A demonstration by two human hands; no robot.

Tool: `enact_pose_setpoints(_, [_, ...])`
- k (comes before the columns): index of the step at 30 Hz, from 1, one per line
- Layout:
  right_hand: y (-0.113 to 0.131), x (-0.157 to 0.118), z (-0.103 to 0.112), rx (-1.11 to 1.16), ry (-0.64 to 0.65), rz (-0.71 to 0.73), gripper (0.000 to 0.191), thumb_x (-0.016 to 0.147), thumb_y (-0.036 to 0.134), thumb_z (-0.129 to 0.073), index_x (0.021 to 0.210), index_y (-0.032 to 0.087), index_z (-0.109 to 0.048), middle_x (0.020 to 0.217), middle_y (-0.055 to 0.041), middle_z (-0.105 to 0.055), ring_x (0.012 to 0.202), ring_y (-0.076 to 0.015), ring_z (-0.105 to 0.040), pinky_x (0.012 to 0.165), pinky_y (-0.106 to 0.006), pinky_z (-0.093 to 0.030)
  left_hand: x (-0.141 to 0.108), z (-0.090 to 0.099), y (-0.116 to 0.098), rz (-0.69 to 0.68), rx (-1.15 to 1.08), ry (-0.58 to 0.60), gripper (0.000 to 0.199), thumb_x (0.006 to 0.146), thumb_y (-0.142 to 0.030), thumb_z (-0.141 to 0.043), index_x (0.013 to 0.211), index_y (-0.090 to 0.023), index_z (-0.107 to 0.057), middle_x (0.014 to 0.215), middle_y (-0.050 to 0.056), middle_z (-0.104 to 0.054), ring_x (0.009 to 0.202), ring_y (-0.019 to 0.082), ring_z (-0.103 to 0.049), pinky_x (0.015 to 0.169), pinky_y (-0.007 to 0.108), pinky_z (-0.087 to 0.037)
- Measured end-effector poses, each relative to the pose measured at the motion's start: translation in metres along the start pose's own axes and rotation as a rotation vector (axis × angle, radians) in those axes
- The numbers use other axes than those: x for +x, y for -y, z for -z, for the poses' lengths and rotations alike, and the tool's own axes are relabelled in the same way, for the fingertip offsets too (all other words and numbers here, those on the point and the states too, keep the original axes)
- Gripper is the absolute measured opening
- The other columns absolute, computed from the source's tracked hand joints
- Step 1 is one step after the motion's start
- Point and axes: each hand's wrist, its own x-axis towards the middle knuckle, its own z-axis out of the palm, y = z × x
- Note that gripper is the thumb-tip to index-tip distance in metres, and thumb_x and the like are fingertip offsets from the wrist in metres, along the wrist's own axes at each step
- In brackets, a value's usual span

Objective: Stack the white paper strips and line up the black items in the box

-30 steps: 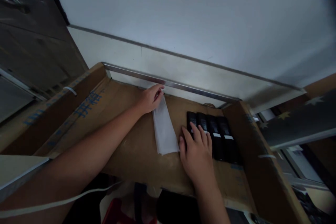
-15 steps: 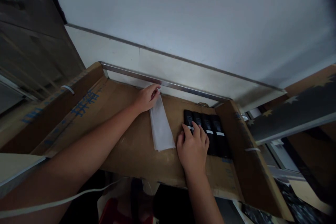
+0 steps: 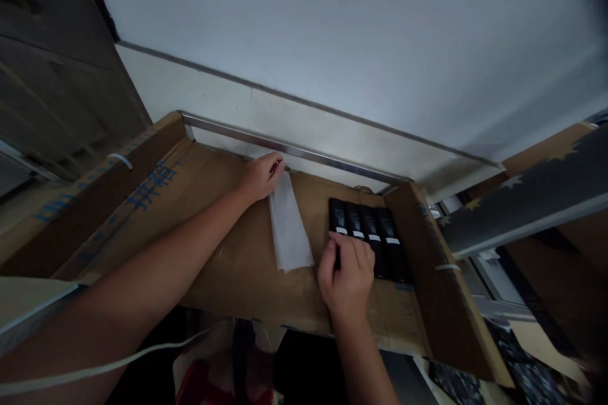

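Remote (image 3: pixel 338 228), the leftmost of four black ones lined up by the cardboard's (image 3: pixel 247 278) right edge, and my right hand (image 3: pixel 348 272) is curled over its near end, fingers closing on it. Looks stiff, light, a bit slick, so I'd grip the long sides. Further back, my left hand (image 3: pixel 260 176) pinches the far end of a thin, floppy white bag (image 3: pixel 287 228).

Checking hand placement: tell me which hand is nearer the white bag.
Left. The left hand pinches the far end of the white bag; the right hand lies off the bag's near right corner, on the black remotes.
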Motion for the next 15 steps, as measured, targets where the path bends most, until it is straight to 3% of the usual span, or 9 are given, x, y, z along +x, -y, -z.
enact_pose_setpoints(4, [0.025, -0.012, 0.003, 0.3, 0.071, 0.345, 0.02, 0.093, 0.014, -0.045, 0.092, 0.018, -0.065, 0.072, -0.0051, -0.064, 0.062, -0.0189, -0.056, 0.058, -0.033, -0.044, 0.001, 0.004, -0.004, 0.066, 0.037, 0.035, 0.048, 0.1, -0.041, -0.043, 0.056, -0.021, -0.041, 0.051, -0.001, -0.037, 0.05, 0.014, -0.033, 0.057, 0.031, -0.023])
enact_pose_setpoints(8, [0.094, -0.032, -0.017, 0.496, 0.218, 0.79, 0.039, 0.096, 0.037, -0.048, 0.06, 0.023, -0.054, 0.049, 0.0034, -0.046, 0.042, -0.0141, -0.04, 0.041, -0.03, -0.027, 0.002, 0.004, -0.002, 0.106, 0.004, 0.033, 0.052, 0.098, -0.045, -0.043, 0.053, -0.02, -0.034, 0.05, -0.001, -0.031, 0.049, 0.013, -0.03, 0.057, 0.033, -0.018])
enact_pose_setpoints(10, [0.132, -0.037, -0.029, 0.449, 0.433, 1.049, 0.042, 0.096, 0.052, -0.055, 0.064, 0.025, -0.061, 0.056, 0.0036, -0.056, 0.046, -0.0138, -0.048, 0.042, -0.028, -0.033, 0.003, 0.004, 0.0, 0.137, -0.022, 0.007, 0.052, 0.097, -0.046, -0.043, 0.053, -0.02, -0.032, 0.051, -0.002, -0.028, 0.05, 0.012, -0.03, 0.056, 0.032, -0.017])
enact_pose_setpoints(12, [0.16, -0.038, -0.037, 0.315, 0.548, 1.304, 0.032, 0.096, 0.05, -0.062, 0.073, 0.029, -0.067, 0.071, 0.0037, -0.068, 0.058, -0.0143, -0.058, 0.05, -0.027, -0.044, 0.003, 0.004, 0.001, 0.166, -0.041, -0.015, 0.052, 0.097, -0.046, -0.044, 0.053, -0.021, -0.03, 0.052, -0.002, -0.024, 0.05, 0.012, -0.029, 0.056, 0.032, -0.017])
enact_pose_setpoints(15, [0.178, -0.033, -0.041, 0.154, 0.57, 1.354, 0.02, 0.099, 0.044, -0.063, 0.09, 0.029, -0.071, 0.097, -0.0001, -0.073, 0.078, -0.0148, -0.066, 0.068, -0.029, -0.056, 0.003, 0.005, 0.001, 0.164, -0.053, -0.015, 0.052, 0.097, -0.046, -0.044, 0.053, -0.02, -0.029, 0.053, -0.002, -0.023, 0.05, 0.011, -0.029, 0.055, 0.032, -0.018])
